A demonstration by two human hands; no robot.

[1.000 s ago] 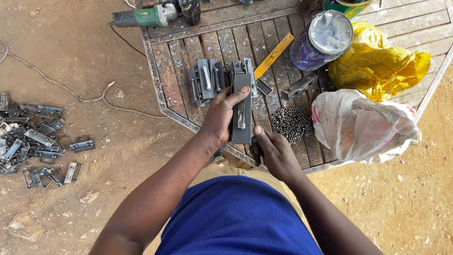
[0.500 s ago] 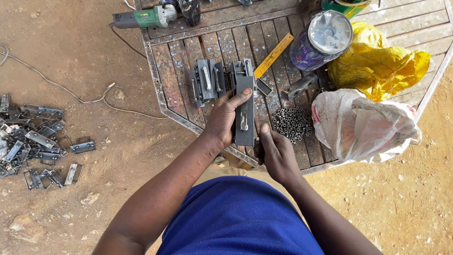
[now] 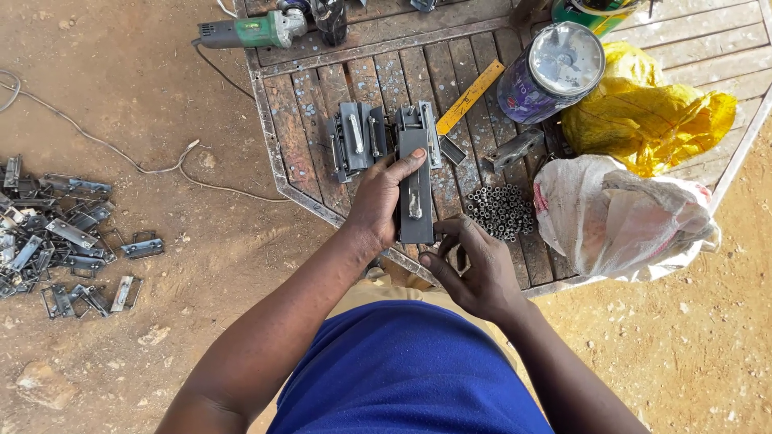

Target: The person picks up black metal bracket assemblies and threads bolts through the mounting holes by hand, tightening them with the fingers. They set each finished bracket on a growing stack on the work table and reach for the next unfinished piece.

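Near the front edge of the slatted wooden table [image 3: 305, 153], the left hand [image 3: 382, 201] is gripping a long dark metal bolt plate [image 3: 416, 189], thumb lying across its upper end and fingers wrapping the left side. The plate is lying lengthwise across the boards, its lower end reaching the table's front edge. The right hand [image 3: 474, 269] is curling just below that end, fingertips pinching at the plate's bottom corner; whether something small is sitting between those fingers cannot be told.

Just left of the held plate, a stack of similar grey metal latches [image 3: 354, 141] is resting on the boards, touching or nearly touching another latch piece [image 3: 426, 120] behind the plate. To the right, a cluster of short metal tubes [image 3: 500, 210] is standing on end near the front edge. Beyond them, a yellow folding ruler [image 3: 470, 95] is lying at a slant, next to a dark tin with a shiny lid [image 3: 555, 68]. A white sack [image 3: 619, 217] is sitting at the right front corner, with a yellow bag [image 3: 651, 120] behind it. A green angle grinder [image 3: 249, 30] is lying at the far left corner. On the dirt ground to the left, a heap of metal latches [image 3: 60, 237] is lying well apart from the table.
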